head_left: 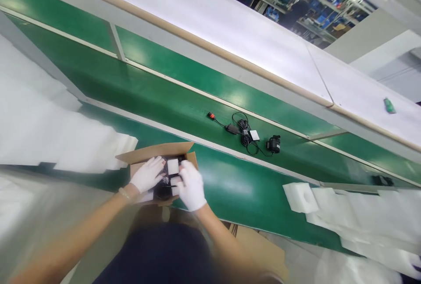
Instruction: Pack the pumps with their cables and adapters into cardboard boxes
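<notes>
An open cardboard box (151,152) stands at the near edge of the green bench, its far flap folded outward. Inside lie dark items (163,190), partly in shiny clear wrap, and a white block (173,166). My left hand (148,176), in a white glove, reaches over the box's left side with fingers stretched onto the dark contents. At the right side, my gloved right hand (191,186) has its fingers bent down beside the white block. It is smeared by motion, and its fingertips are partly hidden, so a grip cannot be made out.
Beyond a pale rail, a coiled black cable (244,133) with a red-and-black connector (211,115) runs to a black device (273,144). White foam sheets (92,139) pile up at left, more foam (348,214) at right. Flat cardboard (259,249) lies below the bench. People work far behind.
</notes>
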`<action>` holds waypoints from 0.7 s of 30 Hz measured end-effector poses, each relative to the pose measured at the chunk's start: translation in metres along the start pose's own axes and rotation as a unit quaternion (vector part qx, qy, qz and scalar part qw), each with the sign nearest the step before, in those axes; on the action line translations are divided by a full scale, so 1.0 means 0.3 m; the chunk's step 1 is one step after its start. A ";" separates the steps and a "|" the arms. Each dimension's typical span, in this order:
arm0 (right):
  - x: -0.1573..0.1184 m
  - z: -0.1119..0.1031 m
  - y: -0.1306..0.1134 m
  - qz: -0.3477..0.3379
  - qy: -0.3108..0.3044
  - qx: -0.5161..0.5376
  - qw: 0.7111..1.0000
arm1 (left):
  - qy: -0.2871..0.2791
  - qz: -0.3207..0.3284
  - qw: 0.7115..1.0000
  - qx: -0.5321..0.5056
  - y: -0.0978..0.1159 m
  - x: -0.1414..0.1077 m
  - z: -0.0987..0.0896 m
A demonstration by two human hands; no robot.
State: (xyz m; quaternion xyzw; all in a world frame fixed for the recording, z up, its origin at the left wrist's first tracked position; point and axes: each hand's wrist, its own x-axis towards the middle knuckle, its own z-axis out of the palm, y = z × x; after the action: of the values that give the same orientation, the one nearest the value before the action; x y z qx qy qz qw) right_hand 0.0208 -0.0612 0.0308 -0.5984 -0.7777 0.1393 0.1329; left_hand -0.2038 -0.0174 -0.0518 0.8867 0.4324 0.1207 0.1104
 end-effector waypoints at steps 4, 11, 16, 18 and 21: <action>-0.077 -0.003 0.113 0.214 0.005 0.059 0.975 | -0.005 -0.002 1.000 0.001 0.013 0.013 0.013; -0.145 0.185 0.052 0.007 -0.083 -0.013 0.996 | -0.046 0.186 0.981 -0.042 0.091 0.056 0.038; 0.012 -0.005 0.142 -0.021 0.022 0.047 0.998 | -0.063 0.151 0.983 -0.082 0.115 0.065 0.027; 0.152 -0.123 0.158 0.001 0.112 0.098 0.989 | -0.059 0.144 0.984 -0.087 0.117 0.062 0.014; 0.332 -0.253 0.140 -0.104 0.009 0.209 0.972 | -0.061 0.130 0.985 -0.090 0.120 0.064 -0.002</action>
State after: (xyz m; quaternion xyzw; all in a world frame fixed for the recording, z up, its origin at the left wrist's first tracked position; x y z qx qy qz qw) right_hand 0.0618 0.0499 0.0895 -0.4746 -0.7882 0.2787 0.2753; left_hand -0.1658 -0.0238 -0.0381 0.9276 0.2931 0.1182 0.1995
